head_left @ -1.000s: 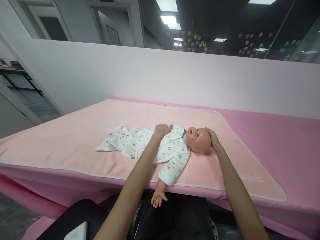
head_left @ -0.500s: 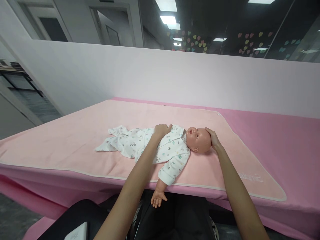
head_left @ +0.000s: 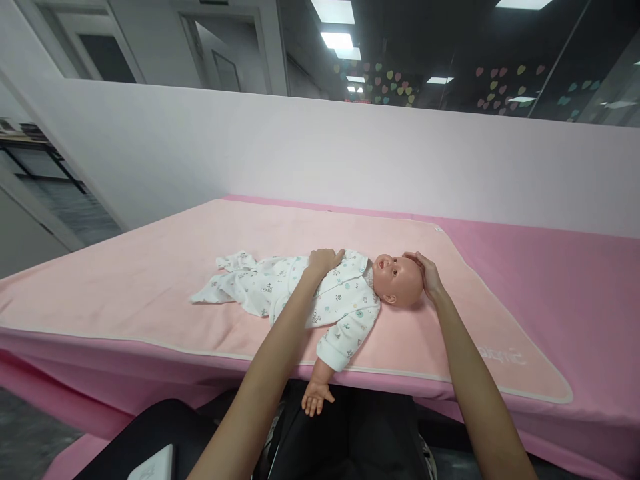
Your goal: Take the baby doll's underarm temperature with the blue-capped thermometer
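A baby doll lies on its back across a peach mat, head to the right and feet to the left. It wears a white printed baby outfit. One doll arm hangs over the mat's near edge. My left hand lies over the doll's belly, fingers resting on the cloth, with their far ends partly hidden. At the crown of the doll's head, my right hand is cupped with its fingers stretched out along the far side; neither hand grips the doll.
A pink cloth covers the table beneath the mat. Behind it stands a white wall with dark glass above. At the lower left, a white object lies on a black surface by my legs.
My right hand has shifted slightly away and to the left over the top of the doll's head. My left hand and the doll stay in place.
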`<state>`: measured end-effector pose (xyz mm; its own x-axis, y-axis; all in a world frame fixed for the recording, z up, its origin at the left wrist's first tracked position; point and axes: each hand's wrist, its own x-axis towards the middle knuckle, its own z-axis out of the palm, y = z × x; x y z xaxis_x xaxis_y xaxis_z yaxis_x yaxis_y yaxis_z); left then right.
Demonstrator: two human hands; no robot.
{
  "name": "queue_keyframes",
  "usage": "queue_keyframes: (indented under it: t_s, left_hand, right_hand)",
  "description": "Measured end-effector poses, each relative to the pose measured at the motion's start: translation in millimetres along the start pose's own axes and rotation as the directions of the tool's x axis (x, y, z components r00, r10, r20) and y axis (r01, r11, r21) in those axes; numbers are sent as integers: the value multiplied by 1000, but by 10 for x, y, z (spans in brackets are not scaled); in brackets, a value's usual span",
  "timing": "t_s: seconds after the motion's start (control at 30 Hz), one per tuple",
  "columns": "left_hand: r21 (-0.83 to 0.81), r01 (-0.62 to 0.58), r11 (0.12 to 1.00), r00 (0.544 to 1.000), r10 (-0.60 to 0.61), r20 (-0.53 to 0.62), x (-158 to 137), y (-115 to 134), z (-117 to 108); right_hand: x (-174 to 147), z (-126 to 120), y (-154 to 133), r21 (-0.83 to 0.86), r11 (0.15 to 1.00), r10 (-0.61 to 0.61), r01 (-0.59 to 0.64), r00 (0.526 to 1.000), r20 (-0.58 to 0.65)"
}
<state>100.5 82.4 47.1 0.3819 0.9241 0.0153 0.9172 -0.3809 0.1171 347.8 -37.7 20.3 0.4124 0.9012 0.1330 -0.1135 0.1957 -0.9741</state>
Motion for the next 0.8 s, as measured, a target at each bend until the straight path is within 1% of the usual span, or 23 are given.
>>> queue_keyframes:
  t_s: [0.07, 0.13, 0.2, 0.3, 0.4, 0.6, 0.67, 0.8]
  left_hand:
    - [1, -3, 1000, 1000, 3, -1, -2, 1, -2]
    - [2, -3, 1000, 1000, 3, 0, -4, 3, -5]
    - [3, 2, 1000, 1000, -2, 4, -6, 6, -8]
    - [3, 9, 1000, 1000, -9, 7, -8, 8, -8]
    - [-4, 9, 1000, 1000, -9, 8, -5, 5, -4]
    - [-1, 6, 1000, 1000, -6, 6, 2, -2, 2]
    - [2, 7, 1000, 1000, -7, 4, 0, 0, -1]
    - [7, 2, 1000, 1000, -2, 6, -7, 5, -7]
  right_hand:
    - [31, -29, 13, 30, 999, -20, 22, 998, -66]
    - [32, -31, 10, 44, 999, -26, 30, 996, -81]
    - [4, -3, -7, 29, 1000, 2, -2, 1000, -29]
    - [-66, 58, -46, -12, 995, 104, -103, 993, 57]
    - [-117, 94, -78, -20, 989, 145, -144, 988, 56]
    - [-93, 73, -71, -12, 994, 109, -108, 992, 71]
    - [-54, 42, -49, 1, 998, 65, -65, 997, 40]
    - [21, -38, -11, 42, 999, -2, 5, 998, -63]
